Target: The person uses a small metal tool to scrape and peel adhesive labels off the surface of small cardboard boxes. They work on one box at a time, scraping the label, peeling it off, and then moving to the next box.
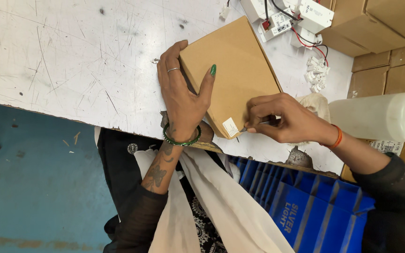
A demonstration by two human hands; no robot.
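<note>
- Your left hand (pixel 180 96) lies flat on the brown cardboard box (pixel 233 70), palm down, wrist bent back toward you at 6 o'clock. Its fingers run up the box's left edge toward 12 o'clock, and the thumb (green nail) is splayed out across the lid toward 1 o'clock. The hand presses the box down and is not closed around it.
- A green bangle (pixel 182 139) circles that wrist, and a thin ring sits on one finger.
- Your right hand (pixel 284 117) comes in from 4 o'clock, forearm angled across the worktop's near edge, fingers curled tight in a pinch around a thin dark tool (pixel 258 124). The tool points toward 9 o'clock, its tip just beside the small white label (pixel 230 127) on the box's near corner. What kind of tool it is cannot be told.
- An orange band (pixel 337 138) sits on the right wrist.
- The box rests on the scratched white worktop (pixel 71 61), near its front edge, between your two hands. It is turned slightly: its long axis runs from the near corner at 6 o'clock up toward 12 o'clock, leaning a little left at the top.
- At 3 o'clock from the box a translucent plastic bottle (pixel 380 117) lies on its side.
- At 1 o'clock lie white electrical units with red and black wires (pixel 287 21) and a cluster of small white connectors (pixel 316 75).
- Below the worktop, at 5 o'clock, stands a blue plastic bin (pixel 315 206).
</note>
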